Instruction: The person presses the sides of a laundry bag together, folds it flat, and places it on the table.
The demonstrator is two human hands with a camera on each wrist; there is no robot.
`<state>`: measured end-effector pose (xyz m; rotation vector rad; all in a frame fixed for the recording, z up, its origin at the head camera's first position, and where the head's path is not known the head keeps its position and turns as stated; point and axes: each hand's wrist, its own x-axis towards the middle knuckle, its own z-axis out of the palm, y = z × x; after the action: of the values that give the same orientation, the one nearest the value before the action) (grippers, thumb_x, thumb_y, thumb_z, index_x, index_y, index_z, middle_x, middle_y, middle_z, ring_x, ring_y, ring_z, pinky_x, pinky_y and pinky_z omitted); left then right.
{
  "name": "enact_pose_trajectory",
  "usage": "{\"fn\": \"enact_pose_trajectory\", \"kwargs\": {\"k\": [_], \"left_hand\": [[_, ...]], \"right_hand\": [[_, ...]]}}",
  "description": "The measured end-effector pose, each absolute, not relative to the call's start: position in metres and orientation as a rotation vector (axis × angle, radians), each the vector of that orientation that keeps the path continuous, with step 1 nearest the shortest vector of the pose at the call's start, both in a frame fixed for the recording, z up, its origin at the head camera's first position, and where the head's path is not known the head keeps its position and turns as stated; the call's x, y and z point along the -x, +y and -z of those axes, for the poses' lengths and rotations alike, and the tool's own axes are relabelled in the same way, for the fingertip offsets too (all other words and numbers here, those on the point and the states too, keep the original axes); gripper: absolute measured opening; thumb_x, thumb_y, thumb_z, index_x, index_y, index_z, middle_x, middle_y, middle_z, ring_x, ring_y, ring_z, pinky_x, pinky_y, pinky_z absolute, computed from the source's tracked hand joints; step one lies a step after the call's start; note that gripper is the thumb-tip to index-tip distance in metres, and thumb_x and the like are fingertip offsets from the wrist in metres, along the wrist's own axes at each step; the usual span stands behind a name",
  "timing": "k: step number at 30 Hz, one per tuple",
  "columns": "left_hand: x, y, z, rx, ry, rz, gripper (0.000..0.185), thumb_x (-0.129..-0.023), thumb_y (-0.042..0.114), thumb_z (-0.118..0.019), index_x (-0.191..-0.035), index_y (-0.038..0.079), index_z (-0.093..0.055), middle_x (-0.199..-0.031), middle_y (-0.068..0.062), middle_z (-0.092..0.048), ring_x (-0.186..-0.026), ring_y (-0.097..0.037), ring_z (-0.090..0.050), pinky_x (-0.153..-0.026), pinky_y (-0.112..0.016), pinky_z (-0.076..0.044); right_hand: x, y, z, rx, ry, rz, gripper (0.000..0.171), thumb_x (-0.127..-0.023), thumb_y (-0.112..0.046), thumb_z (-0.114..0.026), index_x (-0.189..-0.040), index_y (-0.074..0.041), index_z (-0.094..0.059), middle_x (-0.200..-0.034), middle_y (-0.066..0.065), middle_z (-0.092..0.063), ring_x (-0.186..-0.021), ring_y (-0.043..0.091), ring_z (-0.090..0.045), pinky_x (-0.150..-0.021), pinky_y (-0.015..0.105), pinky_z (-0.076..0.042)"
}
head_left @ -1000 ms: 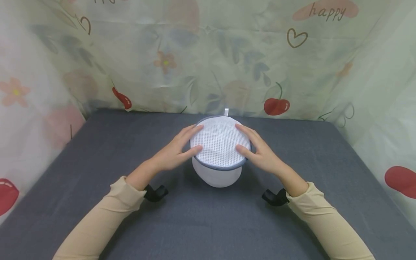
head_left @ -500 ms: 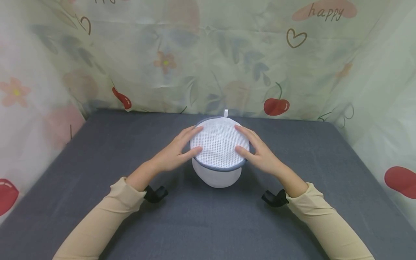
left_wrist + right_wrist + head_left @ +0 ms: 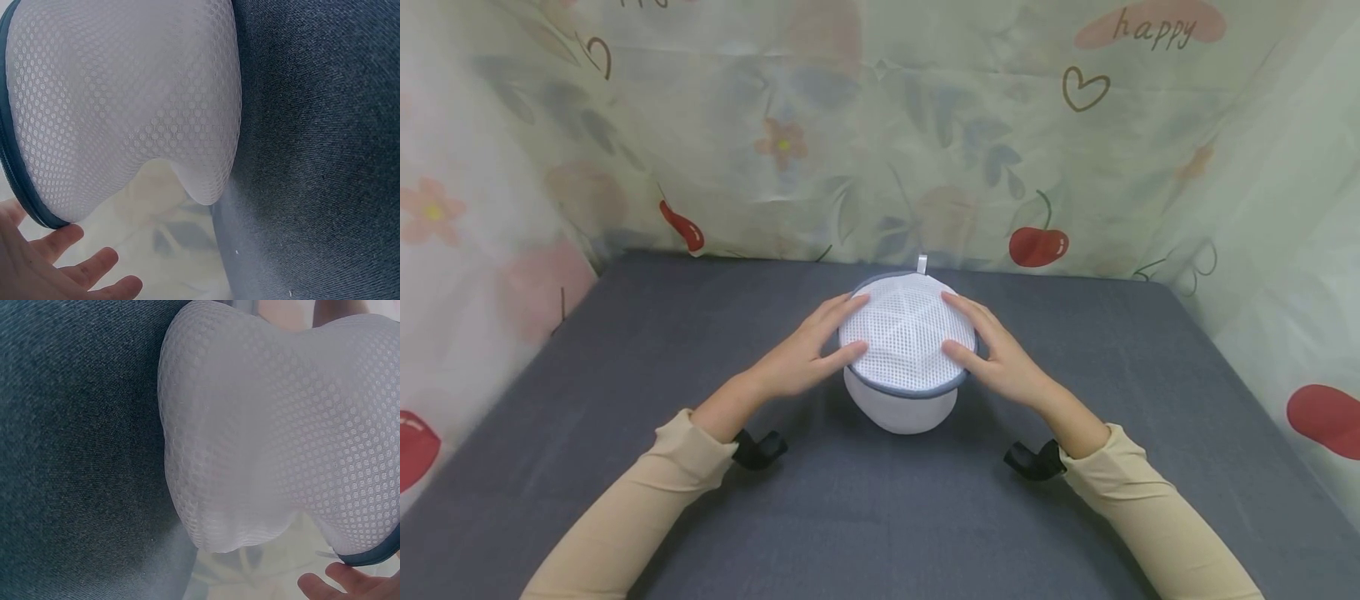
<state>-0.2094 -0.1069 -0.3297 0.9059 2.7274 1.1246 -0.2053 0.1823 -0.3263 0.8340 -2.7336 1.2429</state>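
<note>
A white mesh laundry bag [image 3: 906, 333] with a blue-grey edge stands mid-table, its round top facing up and its sides bulging below. My left hand [image 3: 797, 354] holds the left side of the edge, thumb and forefinger lying over the mesh top. On the opposite side my right hand [image 3: 1003, 354] holds the edge in the same way. In the left wrist view, other fingers [image 3: 97, 265] spread under and beyond the edge [image 3: 22, 169]. Fingertips [image 3: 315, 587] also show beneath the edge in the right wrist view. A small pale loop [image 3: 922, 264] sticks up at the bag's far side.
The dark grey cloth-covered table [image 3: 880, 533] spreads around the bag. Patterned curtains [image 3: 880, 125] enclose the back and both sides. Black wrist mounts [image 3: 760, 450] sit under the beige sleeves [image 3: 640, 508].
The bag's top and both hands have sunk very slightly toward the table. The hold on the edge looks the same throughout.
</note>
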Motion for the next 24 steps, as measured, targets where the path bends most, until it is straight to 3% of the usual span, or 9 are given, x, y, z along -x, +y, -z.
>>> {"fn": "enact_pose_trajectory", "kwargs": {"k": [24], "left_hand": [[0.2096, -0.1073, 0.3357, -0.859, 2.704, -1.114, 0.065, -0.094, 0.040, -0.050, -0.150, 0.028, -0.019, -0.157, -0.009, -0.014, -0.144, -0.030, -0.016, -0.111, -0.060, -0.020]], "right_hand": [[0.2054, 0.1826, 0.3315, -0.835, -2.766, -1.238, 0.065, -0.091, -0.024, -0.057, -0.148, -0.018, -0.026, -0.154, 0.010, -0.024, -0.142, 0.029, -0.021, -0.111, 0.058, -0.020]]}}
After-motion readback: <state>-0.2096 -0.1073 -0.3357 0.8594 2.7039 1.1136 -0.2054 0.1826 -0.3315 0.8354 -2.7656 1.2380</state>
